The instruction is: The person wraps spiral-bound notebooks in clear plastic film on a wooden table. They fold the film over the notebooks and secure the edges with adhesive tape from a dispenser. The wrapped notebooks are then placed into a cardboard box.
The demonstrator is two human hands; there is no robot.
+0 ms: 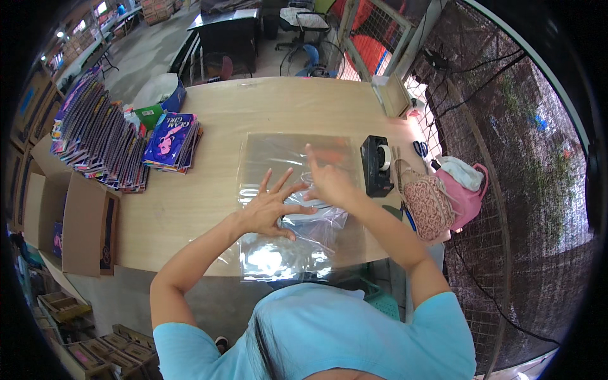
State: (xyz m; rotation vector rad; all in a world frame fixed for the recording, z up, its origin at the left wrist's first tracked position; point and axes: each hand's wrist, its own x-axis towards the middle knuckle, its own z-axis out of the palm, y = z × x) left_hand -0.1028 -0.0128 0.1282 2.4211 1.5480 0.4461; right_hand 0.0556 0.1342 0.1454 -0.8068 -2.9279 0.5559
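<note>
Clear plastic sheeting (259, 152), glossy and creased, lies on the wooden table in front of me. Its near end hangs over the front edge and reflects bright light. My left hand (269, 206) rests on the plastic, fingers spread wide. Just right of it, my right hand (330, 185) is also over the plastic, with the index finger stretched forward and the thumb apart from it, pointing toward my left hand. The other right fingers are partly hidden. Neither hand shows anything in its grasp. A black tape dispenser (376, 168) stands right of the sheeting.
Tall stacks of spiral notebooks (101, 130) and a shorter purple-covered pile (170, 142) stand left, near a blue-green box (166, 104). An open carton (88, 218) flanks the table's left edge. Scissors (420, 149), a patterned pouch (427, 206) and a pink bag (465, 199) lie right.
</note>
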